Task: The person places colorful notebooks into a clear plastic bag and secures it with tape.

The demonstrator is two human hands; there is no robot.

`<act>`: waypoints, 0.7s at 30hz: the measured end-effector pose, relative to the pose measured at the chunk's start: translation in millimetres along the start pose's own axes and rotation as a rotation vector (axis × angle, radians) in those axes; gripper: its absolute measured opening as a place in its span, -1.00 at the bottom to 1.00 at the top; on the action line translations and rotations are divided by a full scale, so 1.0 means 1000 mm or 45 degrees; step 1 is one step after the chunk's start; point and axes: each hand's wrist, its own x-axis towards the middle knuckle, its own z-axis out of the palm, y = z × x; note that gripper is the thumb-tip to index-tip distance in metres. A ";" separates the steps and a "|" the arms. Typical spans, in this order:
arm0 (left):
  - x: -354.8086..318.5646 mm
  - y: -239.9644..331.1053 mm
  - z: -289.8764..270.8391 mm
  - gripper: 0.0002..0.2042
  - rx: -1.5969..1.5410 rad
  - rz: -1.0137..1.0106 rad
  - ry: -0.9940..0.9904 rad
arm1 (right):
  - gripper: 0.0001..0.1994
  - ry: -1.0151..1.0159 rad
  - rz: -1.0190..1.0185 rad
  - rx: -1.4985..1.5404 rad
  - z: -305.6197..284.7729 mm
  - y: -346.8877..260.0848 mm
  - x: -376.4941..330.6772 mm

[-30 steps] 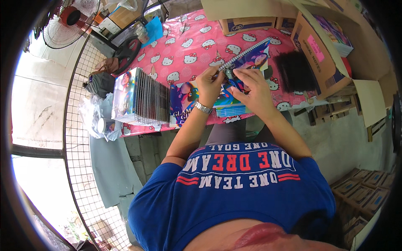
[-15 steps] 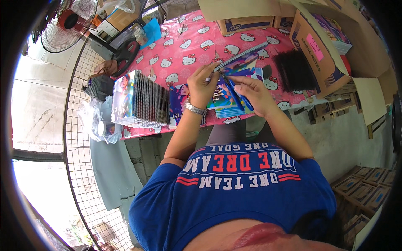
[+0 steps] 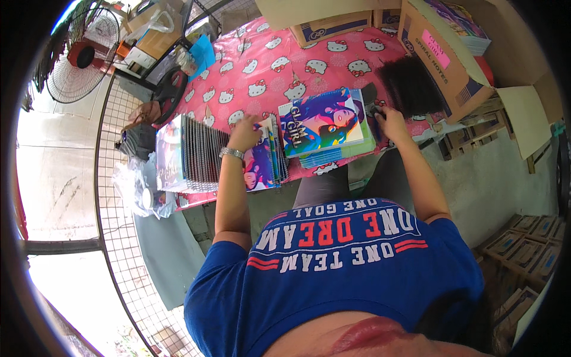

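Observation:
My left hand (image 3: pixel 245 134) is at the upper edge of a colourful spiral notebook (image 3: pixel 259 165), its fingers closed over it. This notebook is in a short row of notebooks beside a longer row of spiral-bound notebooks (image 3: pixel 205 154) on the left. In front of me lies a stack of notebooks (image 3: pixel 324 125) with bright illustrated covers, its top one slightly askew. My right hand (image 3: pixel 391 125) is just right of that stack with its fingers curled. Something dark shows at its fingertips, too small to make out. The blue-handled pliers cannot be made out.
The table has a pink patterned cover (image 3: pixel 262 62). A bundle of black spiral coils (image 3: pixel 410 88) lies by an open cardboard box (image 3: pixel 443 56) holding notebooks. Another box (image 3: pixel 333 28) stands at the back. A fan (image 3: pixel 83 56) and a plastic bag (image 3: pixel 143 184) are on the left.
My hands have moved apart. The notebook held up between them is no longer raised. My left hand went left to the row; my right hand, earlier holding blue-handled pliers, moved right of the stack.

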 end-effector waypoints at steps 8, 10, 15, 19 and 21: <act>0.090 0.140 0.010 -0.72 -0.458 0.517 0.017 | -0.76 0.035 0.212 -0.560 0.013 0.016 0.071; 0.100 0.160 0.025 -0.70 -0.342 0.401 -0.227 | -0.74 -0.104 0.258 -0.615 0.015 0.019 0.075; 0.102 0.150 0.034 -0.69 -0.502 0.273 -0.262 | -0.78 -0.028 0.349 -0.462 0.004 0.019 0.080; 0.101 0.147 0.025 -0.74 -0.687 0.204 -0.191 | -0.79 -0.068 0.316 -0.660 0.006 0.026 0.090; 0.102 0.139 0.016 -0.79 -0.863 0.213 -0.150 | -0.79 -0.034 0.264 -0.793 0.009 0.029 0.094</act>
